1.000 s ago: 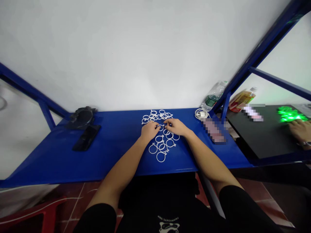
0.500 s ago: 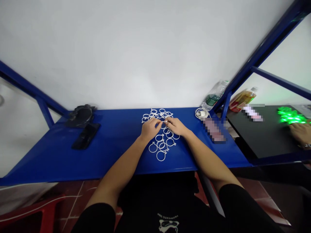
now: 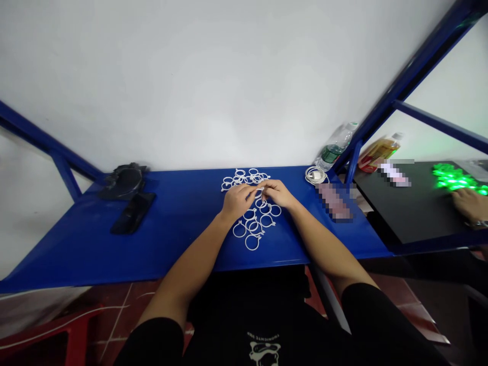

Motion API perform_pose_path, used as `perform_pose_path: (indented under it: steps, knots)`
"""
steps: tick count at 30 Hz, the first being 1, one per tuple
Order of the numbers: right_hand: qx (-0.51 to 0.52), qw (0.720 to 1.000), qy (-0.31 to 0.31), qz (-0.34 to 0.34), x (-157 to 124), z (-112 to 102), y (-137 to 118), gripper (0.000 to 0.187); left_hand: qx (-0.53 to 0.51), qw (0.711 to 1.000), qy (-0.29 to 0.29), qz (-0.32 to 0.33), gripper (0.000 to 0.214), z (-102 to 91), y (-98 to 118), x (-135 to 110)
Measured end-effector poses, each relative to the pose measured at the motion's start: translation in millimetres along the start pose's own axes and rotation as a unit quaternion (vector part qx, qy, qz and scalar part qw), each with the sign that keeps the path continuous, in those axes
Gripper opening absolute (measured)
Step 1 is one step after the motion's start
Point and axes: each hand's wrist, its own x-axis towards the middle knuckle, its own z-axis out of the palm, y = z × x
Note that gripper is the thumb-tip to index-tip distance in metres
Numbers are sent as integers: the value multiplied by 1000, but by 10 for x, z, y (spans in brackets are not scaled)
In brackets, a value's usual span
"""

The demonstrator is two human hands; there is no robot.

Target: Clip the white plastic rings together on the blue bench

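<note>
Both my hands meet over the blue table (image 3: 183,244), among white plastic rings with small forked tabs. My left hand (image 3: 235,201) is closed in a pinch on a white ring (image 3: 259,196), mostly hidden by the fingers. From the other side, my right hand (image 3: 280,194) also grips this ring, its fingers curled over the tab end. Several loose rings lie in front of the hands, the nearest ring (image 3: 252,249) close to the table's front edge. Behind the hands is another loose group, with one ring (image 3: 240,176) at its back.
On the left lie a black plastic bag (image 3: 125,182) and a flat black item (image 3: 133,213). A water bottle (image 3: 331,155), a coiled white cable (image 3: 314,176) and a blurred-out item (image 3: 335,202) are at right. Beyond, a co-worker's hand (image 3: 470,206) touches glowing green pieces (image 3: 453,178).
My right hand's fingers have curled further down around the ring, and more of it shows between the hands. My left hand keeps almost the same place. The view has shifted slightly.
</note>
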Motion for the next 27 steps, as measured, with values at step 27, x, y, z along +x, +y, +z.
perform_pose_path:
  steps: [27]
  knots:
    - [-264, 960, 87, -19, 19, -142, 131, 35, -67, 953, -262, -133, 25, -70, -61, -33]
